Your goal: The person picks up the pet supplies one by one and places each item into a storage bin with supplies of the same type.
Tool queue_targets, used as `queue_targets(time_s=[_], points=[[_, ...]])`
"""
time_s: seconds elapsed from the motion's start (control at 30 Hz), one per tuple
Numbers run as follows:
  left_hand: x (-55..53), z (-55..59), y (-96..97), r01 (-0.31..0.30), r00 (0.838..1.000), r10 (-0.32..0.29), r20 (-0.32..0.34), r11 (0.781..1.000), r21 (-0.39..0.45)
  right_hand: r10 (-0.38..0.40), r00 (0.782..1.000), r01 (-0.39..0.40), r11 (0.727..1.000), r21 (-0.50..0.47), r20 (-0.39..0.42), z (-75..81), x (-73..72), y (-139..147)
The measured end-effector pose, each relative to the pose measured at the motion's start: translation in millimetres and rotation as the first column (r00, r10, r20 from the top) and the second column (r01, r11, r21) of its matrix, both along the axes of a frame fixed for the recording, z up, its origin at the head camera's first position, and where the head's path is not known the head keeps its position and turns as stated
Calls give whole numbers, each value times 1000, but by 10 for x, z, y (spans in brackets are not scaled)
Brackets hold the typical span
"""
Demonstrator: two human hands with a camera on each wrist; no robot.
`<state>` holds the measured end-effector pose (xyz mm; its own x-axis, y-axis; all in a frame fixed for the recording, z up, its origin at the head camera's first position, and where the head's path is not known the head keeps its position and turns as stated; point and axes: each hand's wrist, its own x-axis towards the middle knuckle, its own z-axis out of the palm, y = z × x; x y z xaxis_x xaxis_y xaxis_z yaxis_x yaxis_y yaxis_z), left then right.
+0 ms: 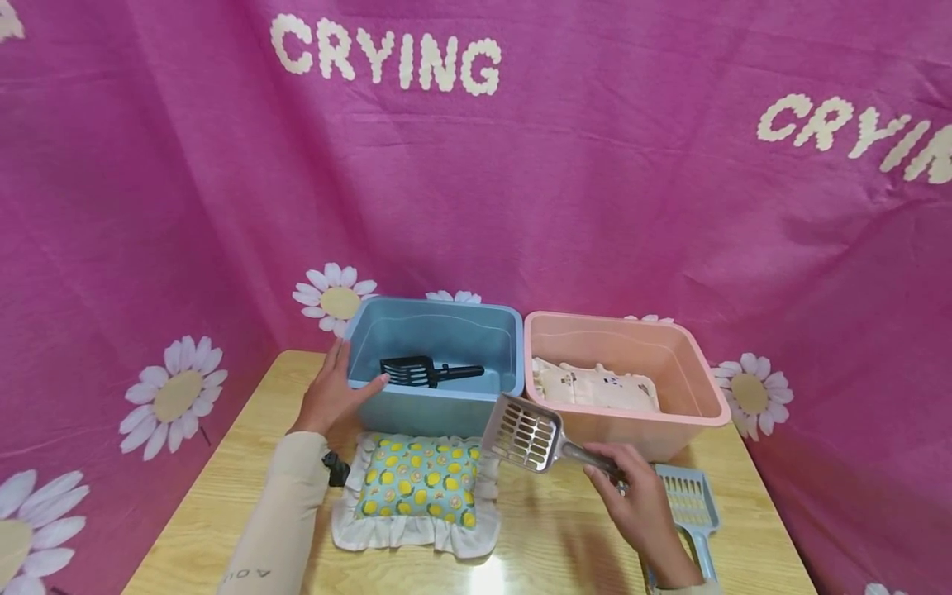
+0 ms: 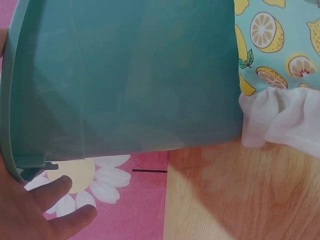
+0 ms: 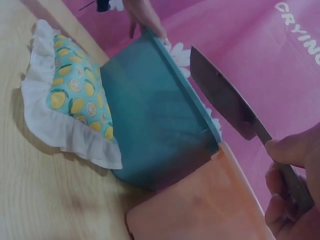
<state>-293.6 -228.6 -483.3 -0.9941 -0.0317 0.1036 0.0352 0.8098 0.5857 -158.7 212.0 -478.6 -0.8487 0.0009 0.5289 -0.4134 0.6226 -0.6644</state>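
Observation:
My right hand (image 1: 635, 500) grips the handle of a metal slotted litter scoop (image 1: 524, 434). The scoop head hangs in front of where the blue and pink bins meet, seen edge-on as a dark blade (image 3: 222, 95) in the right wrist view. My left hand (image 1: 330, 395) rests at the front left corner of the blue bin (image 1: 439, 411), thumb spread along the front rim and fingers straight along the left side. Inside that bin lies a black litter scoop (image 1: 416, 372). A lemon-print pillow (image 1: 420, 479) with a white ruffle lies in front of it.
The pink bin (image 1: 628, 421), right of the blue one, holds a cream pillow (image 1: 595, 388). On the table (image 1: 550, 554), a light blue slotted scoop (image 1: 692, 500) lies near my right wrist. A pink flowered cloth (image 1: 595, 207) hangs behind and at both sides.

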Motion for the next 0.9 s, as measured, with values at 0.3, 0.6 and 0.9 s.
queue_targets(time_s=[0.3,0.6,0.9], points=[[-5,-18,-2,-2,1000,2,-6,1000,8,52,999,-52,998,20,10,96,-143,-49],[-15,-32,17,5,1000,-5,0,1000,-4,147,989,-146,988,-43,19,162,-313,-90],[10,15,11,-2,1000,2,-14,1000,-1,133,990,-132,990,-43,34,243,-475,-165]])
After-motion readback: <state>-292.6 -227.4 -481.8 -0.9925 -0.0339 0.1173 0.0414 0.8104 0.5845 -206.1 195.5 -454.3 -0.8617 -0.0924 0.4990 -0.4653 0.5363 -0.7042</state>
